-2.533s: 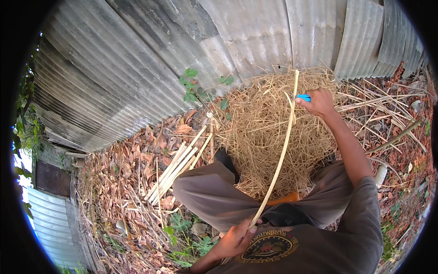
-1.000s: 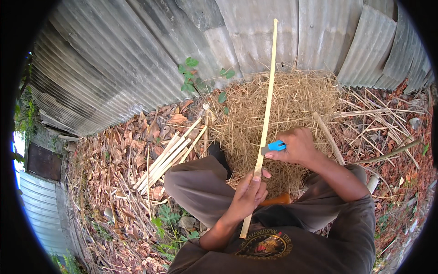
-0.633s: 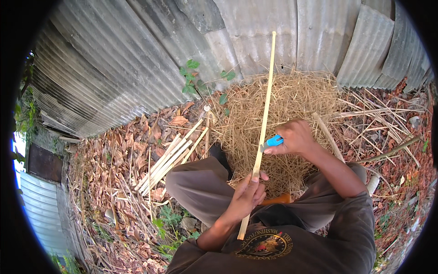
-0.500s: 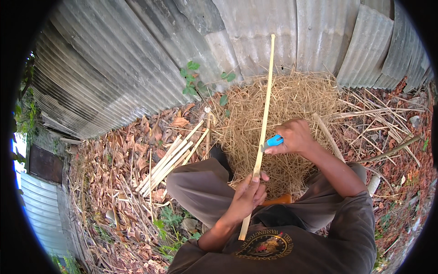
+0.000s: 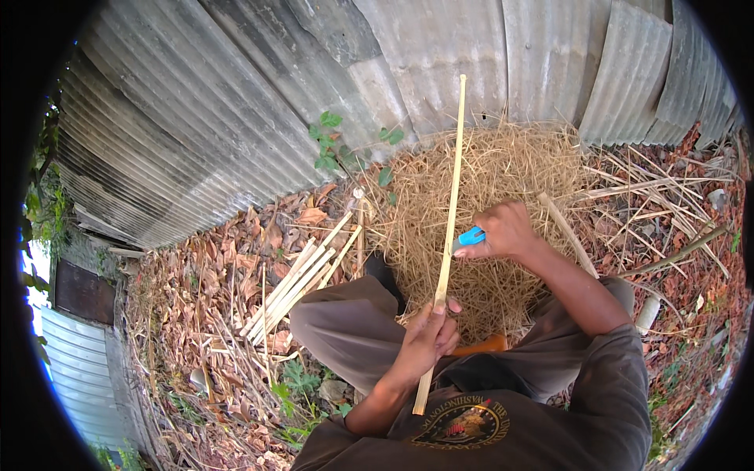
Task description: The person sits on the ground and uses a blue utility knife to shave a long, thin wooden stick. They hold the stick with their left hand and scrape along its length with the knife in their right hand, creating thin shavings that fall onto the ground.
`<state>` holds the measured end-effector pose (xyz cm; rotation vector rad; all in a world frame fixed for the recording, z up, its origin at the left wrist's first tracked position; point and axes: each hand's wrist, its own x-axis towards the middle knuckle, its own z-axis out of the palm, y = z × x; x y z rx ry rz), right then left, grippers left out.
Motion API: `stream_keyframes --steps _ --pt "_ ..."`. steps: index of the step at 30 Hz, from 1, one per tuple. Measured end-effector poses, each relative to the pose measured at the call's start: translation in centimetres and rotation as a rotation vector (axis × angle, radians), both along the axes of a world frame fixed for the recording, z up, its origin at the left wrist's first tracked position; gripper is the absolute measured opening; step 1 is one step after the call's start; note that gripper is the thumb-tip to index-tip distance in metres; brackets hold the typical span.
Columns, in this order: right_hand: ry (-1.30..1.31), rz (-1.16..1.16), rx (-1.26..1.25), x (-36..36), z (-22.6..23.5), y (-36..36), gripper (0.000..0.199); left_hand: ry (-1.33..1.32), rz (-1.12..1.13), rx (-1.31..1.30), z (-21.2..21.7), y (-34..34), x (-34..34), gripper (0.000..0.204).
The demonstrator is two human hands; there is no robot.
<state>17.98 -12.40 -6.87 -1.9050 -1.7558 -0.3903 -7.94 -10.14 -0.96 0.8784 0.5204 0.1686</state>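
A long, pale bamboo strip (image 5: 454, 188) slants up from my lap towards the metal fence. My left hand (image 5: 425, 342) is closed around its lower part, and the cut end sticks out below against my shirt. Gripped in my right hand (image 5: 506, 229) is a blue utility knife (image 5: 471, 236). Its blade meets the right edge of the strip, a short way above my left hand. Heaped shavings (image 5: 491, 169) lie beneath and beyond the strip. An orange, handle-like object (image 5: 485, 345) rests between my legs, partly hidden.
Corrugated metal sheets (image 5: 440, 55) form a fence along the far side. Several split bamboo strips (image 5: 294, 286) lie on dry leaves to my left. Thin sticks (image 5: 640, 196) are scattered at right, beside a thicker stick (image 5: 567, 234). A leafy plant (image 5: 326, 141) grows by the fence.
The strip's far end sits slightly lower and further left. My right hand and the knife have shifted only a little along the strip; my left hand keeps its hold.
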Motion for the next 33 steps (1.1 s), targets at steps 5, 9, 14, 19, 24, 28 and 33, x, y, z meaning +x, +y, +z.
stream_keyframes --steps 5,9,14,19,24,28,33 --pt "0.013 -0.023 -0.016 0.3 -0.4 0.1 0.08 0.05 0.038 -0.02 0.2 -0.4 -0.1 0.027" --pt "0.139 -0.292 -0.176 2.7 -0.7 0.4 0.08 0.034 -0.036 -0.029 0.0 -1.3 -1.1 0.029" --pt "0.114 -0.304 -0.185 4.8 -0.1 -0.5 0.078 -0.006 -0.104 -0.075 -0.2 -2.1 -2.7 0.03" --pt "0.299 -0.426 -0.24 7.0 0.6 -1.1 0.075 -0.006 -0.193 -0.053 0.4 -2.1 -5.0 0.031" --pt "0.181 -0.386 -0.135 7.3 0.6 -1.7 0.073 -0.063 -0.211 -0.082 0.2 -2.5 -6.7 0.031" --pt "0.278 -0.455 -0.194 8.8 0.9 -2.6 0.072 -0.007 -0.282 -0.006 0.2 -2.5 -8.5 0.033" --pt "0.176 -0.46 -0.112 9.4 0.3 -2.8 0.076 -0.012 -0.309 -0.075 0.5 -2.3 -10.3 0.034"
